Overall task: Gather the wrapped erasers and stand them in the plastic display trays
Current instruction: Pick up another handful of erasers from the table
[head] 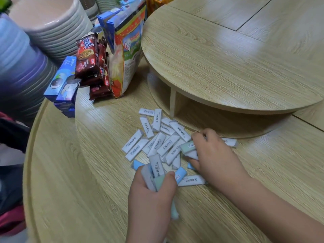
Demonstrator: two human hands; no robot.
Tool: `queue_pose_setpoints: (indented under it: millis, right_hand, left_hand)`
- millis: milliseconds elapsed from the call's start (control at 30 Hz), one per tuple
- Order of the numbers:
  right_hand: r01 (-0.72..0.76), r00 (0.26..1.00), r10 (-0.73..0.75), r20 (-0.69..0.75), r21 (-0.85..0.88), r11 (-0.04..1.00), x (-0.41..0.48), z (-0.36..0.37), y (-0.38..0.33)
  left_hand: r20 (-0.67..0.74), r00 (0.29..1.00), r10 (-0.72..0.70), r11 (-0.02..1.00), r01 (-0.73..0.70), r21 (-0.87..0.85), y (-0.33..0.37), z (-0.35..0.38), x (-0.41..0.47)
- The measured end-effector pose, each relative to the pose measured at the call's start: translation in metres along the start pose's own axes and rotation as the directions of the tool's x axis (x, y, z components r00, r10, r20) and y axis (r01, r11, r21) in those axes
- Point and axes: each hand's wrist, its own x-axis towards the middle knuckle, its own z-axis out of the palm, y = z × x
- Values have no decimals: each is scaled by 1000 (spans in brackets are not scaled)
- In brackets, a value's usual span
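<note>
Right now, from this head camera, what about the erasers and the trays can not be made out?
- Display trays: none in the head view; perhaps beyond its edges.
- Bundle of erasers: the left hand grips it, fingers hide the count.
- Green eraser: pinched by the right hand, whose palm hides what lies beneath.
- Loose erasers: wrapper print too small.
- Stacked bowls: blurred, cut by the top edge.

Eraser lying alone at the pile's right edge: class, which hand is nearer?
Right. The right hand sits directly beside the eraser; the left hand is farther off, towards the camera, gripping other erasers.
</note>
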Motion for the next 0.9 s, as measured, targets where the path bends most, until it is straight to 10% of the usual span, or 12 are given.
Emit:
queue_pose_setpoints:
  millis: [900]
  right_hand:
    - [306, 941, -293, 169, -52, 951, 24, -20, 6]
  left_hand:
    - [64, 998, -9, 999, 11, -35, -22, 15, 12]
